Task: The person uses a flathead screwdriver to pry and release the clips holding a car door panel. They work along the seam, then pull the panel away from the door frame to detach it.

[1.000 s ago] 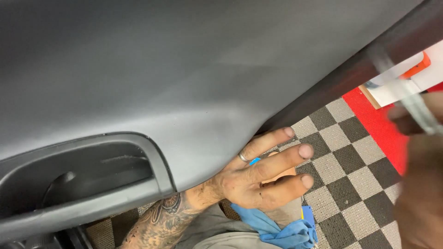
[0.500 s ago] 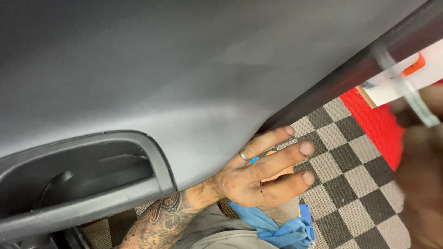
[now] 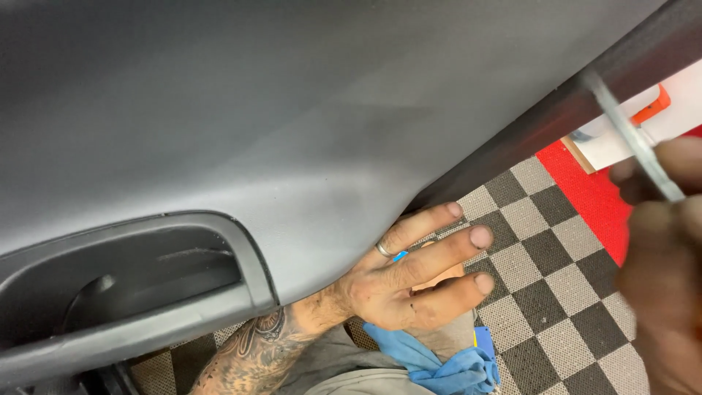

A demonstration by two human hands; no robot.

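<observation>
A large grey door panel [image 3: 292,110] fills most of the head view, with a dark trim strip [image 3: 556,110] along its right edge. My left hand [image 3: 402,281], with a ring and a tattooed forearm, lies at the panel's lower edge. Its fingers are spread, they point right, and it holds nothing. My right hand [image 3: 662,278] is blurred at the right edge. It grips a thin flat pale tool [image 3: 632,139], and the tool's tip reaches the dark trim strip.
A dark moulded pocket recess [image 3: 146,285] sits in the panel's lower left. Below is a black-and-grey checkered floor mat [image 3: 541,271] beside a red floor area [image 3: 592,190]. A blue cloth [image 3: 439,366] lies on my lap. A white object with an orange part [image 3: 658,106] is behind the trim.
My right hand and the tool have shifted only slightly near the trim strip. My left hand stays in place at the panel's edge.
</observation>
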